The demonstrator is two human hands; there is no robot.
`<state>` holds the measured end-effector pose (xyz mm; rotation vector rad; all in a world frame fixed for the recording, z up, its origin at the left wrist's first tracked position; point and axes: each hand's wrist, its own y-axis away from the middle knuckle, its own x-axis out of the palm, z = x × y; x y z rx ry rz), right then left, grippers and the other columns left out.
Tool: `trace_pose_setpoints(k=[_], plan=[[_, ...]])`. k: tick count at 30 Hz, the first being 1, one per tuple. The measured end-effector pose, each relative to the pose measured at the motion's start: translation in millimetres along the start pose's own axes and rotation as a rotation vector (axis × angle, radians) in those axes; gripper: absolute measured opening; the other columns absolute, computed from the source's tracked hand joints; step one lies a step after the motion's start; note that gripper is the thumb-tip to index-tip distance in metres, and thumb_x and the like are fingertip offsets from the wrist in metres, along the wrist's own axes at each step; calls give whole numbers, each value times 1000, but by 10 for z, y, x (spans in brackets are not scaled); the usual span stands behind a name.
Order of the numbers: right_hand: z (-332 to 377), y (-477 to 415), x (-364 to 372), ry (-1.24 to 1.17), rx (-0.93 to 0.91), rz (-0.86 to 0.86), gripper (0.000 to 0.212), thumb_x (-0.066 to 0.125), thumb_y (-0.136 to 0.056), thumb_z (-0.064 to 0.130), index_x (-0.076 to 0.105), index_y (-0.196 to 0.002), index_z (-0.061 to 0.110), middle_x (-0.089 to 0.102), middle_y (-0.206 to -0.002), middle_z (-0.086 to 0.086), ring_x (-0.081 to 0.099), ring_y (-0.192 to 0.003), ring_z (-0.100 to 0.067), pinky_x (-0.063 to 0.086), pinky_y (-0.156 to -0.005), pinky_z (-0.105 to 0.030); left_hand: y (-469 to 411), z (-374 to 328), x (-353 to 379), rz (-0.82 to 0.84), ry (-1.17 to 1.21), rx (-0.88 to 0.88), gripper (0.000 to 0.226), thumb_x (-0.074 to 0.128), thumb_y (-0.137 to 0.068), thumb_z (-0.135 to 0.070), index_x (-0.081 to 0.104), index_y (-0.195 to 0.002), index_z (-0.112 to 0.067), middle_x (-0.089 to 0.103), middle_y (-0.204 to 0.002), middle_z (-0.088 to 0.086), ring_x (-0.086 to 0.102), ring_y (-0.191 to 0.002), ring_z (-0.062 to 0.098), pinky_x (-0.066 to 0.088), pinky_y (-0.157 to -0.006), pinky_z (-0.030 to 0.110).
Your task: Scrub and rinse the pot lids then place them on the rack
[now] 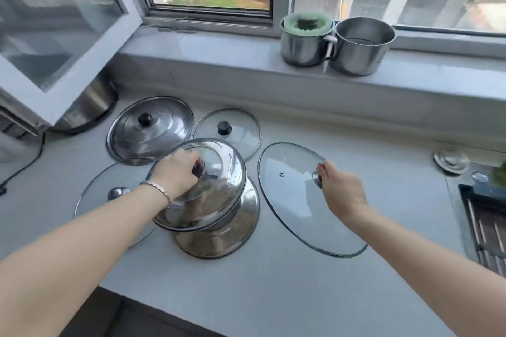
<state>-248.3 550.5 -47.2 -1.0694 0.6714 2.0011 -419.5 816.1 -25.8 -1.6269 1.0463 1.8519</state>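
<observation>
Several pot lids lie on the grey counter (pixel 273 282). My left hand (pixel 176 172) grips the dark knob of a domed steel lid (pixel 219 189), held tilted above another steel lid (pixel 227 235). My right hand (pixel 341 190) pinches the knob of a large glass lid (pixel 290 200), tilted over the counter to the right. Behind them lie a steel lid with a black knob (pixel 161 128) and a small glass lid (pixel 238 131). A glass lid with a metal knob (pixel 109 194) sits partly under my left forearm.
Two steel pots (pixel 361 46) stand on the window sill, the left one (pixel 304 46) holding a green sponge. A dark rack (pixel 482 224) lies over the sink at the far right, by a small metal cap (pixel 451 161). An open window sash (pixel 54 35) overhangs the counter's left end.
</observation>
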Motion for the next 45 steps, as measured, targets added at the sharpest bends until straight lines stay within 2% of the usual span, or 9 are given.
trace_pose_setpoints(k=[9, 13, 22, 26, 32, 35, 39, 41, 45], plan=[[667, -308, 563, 133, 120, 30, 15, 33, -99, 18, 45, -89, 15, 51, -78, -13, 38, -70, -30, 24, -60, -31, -840, 736, 53, 15, -114, 97, 30, 47, -85, -9, 49, -113, -19, 53, -115, 12, 58, -99, 34, 48, -73, 38], [735, -421, 672, 181, 159, 23, 15, 36, -97, 15, 50, -96, 11, 54, -78, -15, 37, -68, -30, 25, -59, -31, -1013, 840, 159, 92, -211, 115, 42, 43, -90, -8, 41, -131, -18, 49, -123, 15, 55, -107, 35, 46, -80, 37], [759, -616, 843, 156, 186, 13, 10, 37, -93, 10, 39, -86, 17, 41, -64, -6, 36, -67, -29, 20, -55, -32, -1182, 973, 286, 130, -277, 96, 49, 44, -92, -14, 31, -139, -19, 41, -128, 13, 50, -114, 33, 45, -85, 37], [815, -726, 1001, 187, 227, 69, 22, 33, -100, 18, 52, -106, 9, 63, -91, -18, 39, -72, -28, 28, -62, -35, -1232, 919, 302, 177, -281, 60, 49, 42, -92, -16, 28, -139, -18, 37, -131, 13, 46, -117, 35, 44, -87, 39], [816, -703, 1188, 140, 232, 85, 14, 33, -99, 16, 44, -90, 14, 39, -75, -2, 35, -77, -23, 26, -63, -29, -1200, 750, 270, 133, -293, 57, 47, 41, -89, -13, 31, -135, -18, 37, -135, 14, 45, -116, 38, 42, -91, 39], [843, -726, 1171, 138, 255, 101, 14, 31, -100, 19, 39, -89, 15, 45, -85, -6, 35, -78, -23, 27, -64, -29, -1165, 645, 211, 79, -305, 140, 51, 43, -89, -14, 29, -138, -20, 31, -142, 14, 37, -124, 38, 39, -96, 41], [852, -710, 1069, 54, 242, 250, 33, 41, -97, 20, 38, -128, 8, 54, -119, -12, 48, -107, -30, 40, -77, -35, -1068, 416, 96, 6, -261, 198, 52, 44, -91, -22, 28, -141, -20, 21, -150, 15, 25, -136, 35, 31, -105, 41], [855, -625, 904, 123, 180, 331, 39, 47, -94, 19, 37, -131, 11, 49, -129, -8, 45, -118, -28, 40, -85, -34, -978, 251, 0, -5, -294, 252, 56, 45, -92, -21, 23, -143, -21, 16, -152, 15, 20, -139, 33, 27, -108, 40], [776, -556, 298, 283, 156, 422, 33, 47, -92, 19, 51, -125, 12, 58, -121, -8, 55, -110, -28, 44, -83, -30, -847, -264, -363, 25, -159, 317, 40, 46, -89, -19, 43, -129, -18, 44, -134, 8, 44, -122, 27, 37, -96, 34]])
